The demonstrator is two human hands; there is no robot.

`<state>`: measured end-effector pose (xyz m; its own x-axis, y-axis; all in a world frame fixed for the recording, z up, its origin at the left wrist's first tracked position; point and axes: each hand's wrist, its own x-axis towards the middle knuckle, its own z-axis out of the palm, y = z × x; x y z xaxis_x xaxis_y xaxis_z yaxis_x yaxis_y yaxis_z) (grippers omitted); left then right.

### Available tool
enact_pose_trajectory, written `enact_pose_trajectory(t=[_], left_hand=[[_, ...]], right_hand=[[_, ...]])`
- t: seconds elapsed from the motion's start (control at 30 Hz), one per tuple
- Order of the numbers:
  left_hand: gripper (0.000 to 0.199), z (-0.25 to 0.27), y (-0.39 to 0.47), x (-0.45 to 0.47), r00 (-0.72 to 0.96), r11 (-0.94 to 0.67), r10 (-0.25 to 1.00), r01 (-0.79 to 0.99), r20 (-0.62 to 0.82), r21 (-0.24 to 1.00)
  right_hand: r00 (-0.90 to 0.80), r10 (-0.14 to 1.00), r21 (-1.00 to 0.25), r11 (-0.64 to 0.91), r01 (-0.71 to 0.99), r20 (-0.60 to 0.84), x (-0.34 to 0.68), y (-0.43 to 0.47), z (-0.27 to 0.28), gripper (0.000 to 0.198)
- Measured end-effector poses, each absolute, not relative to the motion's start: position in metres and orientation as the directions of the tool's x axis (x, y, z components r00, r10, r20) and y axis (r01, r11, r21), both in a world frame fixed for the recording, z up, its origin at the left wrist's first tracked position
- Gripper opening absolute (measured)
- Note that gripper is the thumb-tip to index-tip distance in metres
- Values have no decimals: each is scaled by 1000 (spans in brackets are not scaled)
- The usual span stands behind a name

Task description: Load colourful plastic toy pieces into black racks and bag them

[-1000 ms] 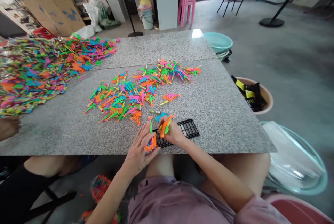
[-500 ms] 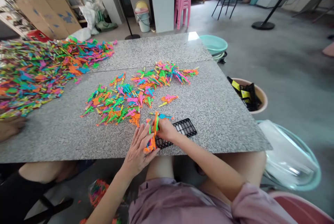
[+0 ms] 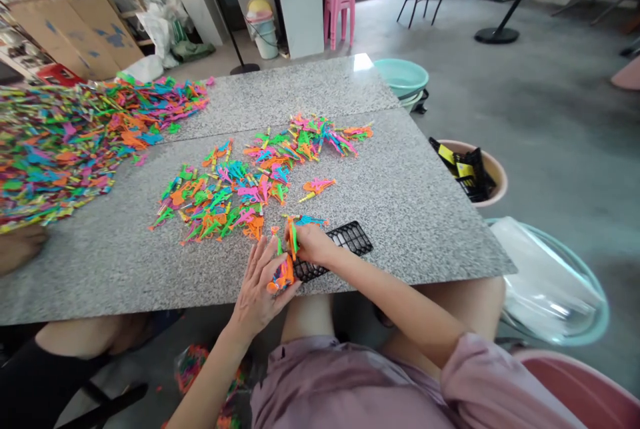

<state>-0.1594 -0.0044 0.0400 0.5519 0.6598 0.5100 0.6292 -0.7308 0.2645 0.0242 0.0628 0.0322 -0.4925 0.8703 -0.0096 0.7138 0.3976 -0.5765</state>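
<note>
My left hand [image 3: 259, 285] rests at the table's near edge, its fingers and thumb curled around a bunch of small plastic toy pieces [image 3: 283, 273], mostly orange. Just right of it, my right hand [image 3: 316, 244] pinches orange and green plastic toy pieces [image 3: 293, 237] at the top of that bunch. The fingertips are partly hidden behind them. Under and beside my right wrist lies a black plastic grid [image 3: 353, 237], partly covered by the hand. Blue toy pieces [image 3: 311, 220] lie just beyond my right hand.
A heap of mixed toy pieces [image 3: 220, 199] spreads beyond my hands, with a larger pile [image 3: 65, 142] at left. A co-worker's hand [image 3: 23, 247] rests at the left. Basins, one with black parts [image 3: 470, 172], stand off the table's right edge [image 3: 450, 149].
The view has shifted slightly. The orange and green pieces in my right hand sit a little lower and more tilted against the bunch. My left hand keeps its hold.
</note>
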Motion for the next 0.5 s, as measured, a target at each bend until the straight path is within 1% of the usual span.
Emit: enact_pose_trajectory(t=[0.07,0.17,0.23,0.3,0.37,0.4,0.47,0.5], left_hand=[[63,39,-5,-160,540,-723,669,631,511,280],[69,37,-8,-158,534,-728,663,621,525,290],[75,38,-8,-157,522,-736,637,630,568,247],[76,40,-7,-157,524,-735,607,656,598,172],[70,44,-5,-159,574,-743,600,659,558,121],[64,46,-3,-160,602,-748,606,654,521,115],[53,50,0,-163,631,-755,617,643,470,128],[49,51,2,-164,628,-752,624,644,465,139]], right_hand=[[-478,878,-576,384,722,-14,24,62,32,39],[-496,867,-505,413,758,-35,15,56,37,45],[-513,858,-464,439,769,-40,8,52,42,43],[-514,857,-461,440,771,-41,6,51,44,39],[-543,839,-507,454,733,-34,11,56,44,37],[-568,823,-540,471,698,-16,15,61,43,37],[-577,815,-580,496,646,53,22,75,42,33],[-554,828,-576,495,651,84,23,84,42,30]])
